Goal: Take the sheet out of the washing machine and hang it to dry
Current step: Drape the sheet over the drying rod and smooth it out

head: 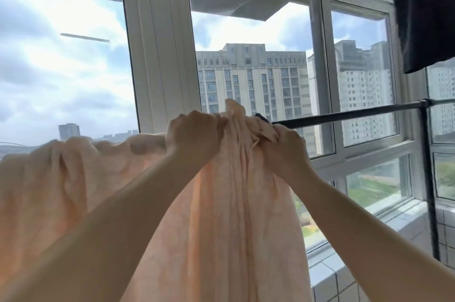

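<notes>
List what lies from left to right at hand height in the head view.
Draped part of the peach cotton sheet → left hand → right hand → bare black metal rail → black upright post.

Both arms bare, raised up and forward, converging toward centre. Left hand [194, 134] back facing camera, fingers curled into a fist round bunched sheet [236, 178] at its top. Right hand [283, 141] just beside it, fingers curled, gripping the same bunch from the right. Hands close together, cloth between them.
</notes>
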